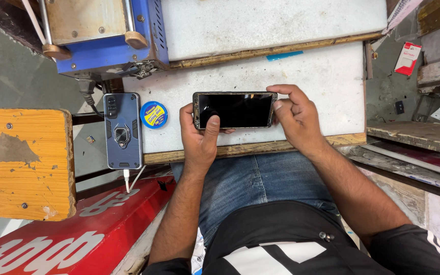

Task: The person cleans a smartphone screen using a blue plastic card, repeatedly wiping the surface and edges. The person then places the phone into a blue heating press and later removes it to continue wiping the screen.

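Black and glossy, the smartphone (pixel 235 110) sits sideways between your two hands, held just above the near part of the white worktop (pixel 327 76). Your left hand (pixel 198 133) cups its left end from below, fingers wrapped behind the body and the thumb laid flat on the dark screen near the lower left corner. Your right hand (pixel 297 118) closes on the right end, with the forefinger curled over the top edge and the thumb pressed against the short side, so the phone is pinched from both ends. Its screen faces up at you and is unlit.

Left of your left hand, a small round blue and yellow tin (pixel 154 114) rests on the worktop, close to the phone's left end but not touching it. Further left, a dark blue phone case with a ring holder (pixel 122 130) lies face down, a white cable (pixel 128 179) running from its lower end. Behind them stands a blue machine (pixel 105 35), and a worn orange stool (pixel 21 163) is at the far left.
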